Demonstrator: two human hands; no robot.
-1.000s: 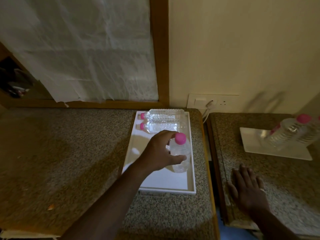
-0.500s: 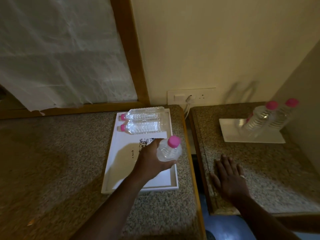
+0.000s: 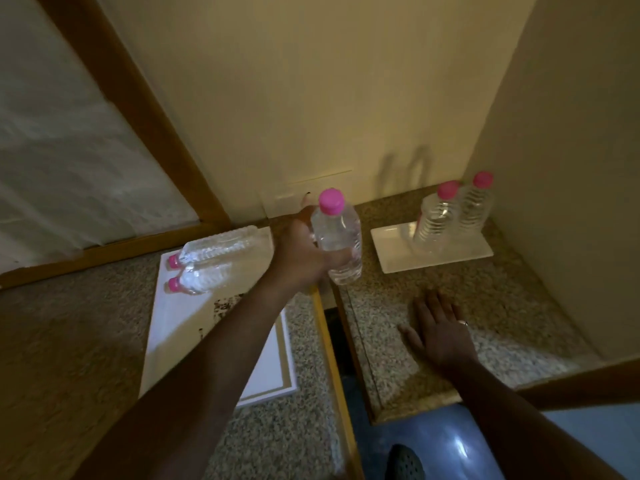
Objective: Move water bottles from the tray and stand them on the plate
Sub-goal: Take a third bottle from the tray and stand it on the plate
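roughly halfway: left hand grips a bottle aloft; right of it two bottles stand on the plate, left of it two lie in the tray; right hand flat, empty.

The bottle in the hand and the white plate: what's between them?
Nothing: the head view shows only bare speckled countertop between the held bottle and the plate.

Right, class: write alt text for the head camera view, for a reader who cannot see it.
A person's left hand carries an upright pink-capped water bottle from a white tray, where two bottles lie, toward a white plate holding at least two standing bottles. The right hand rests flat on the granite counter.
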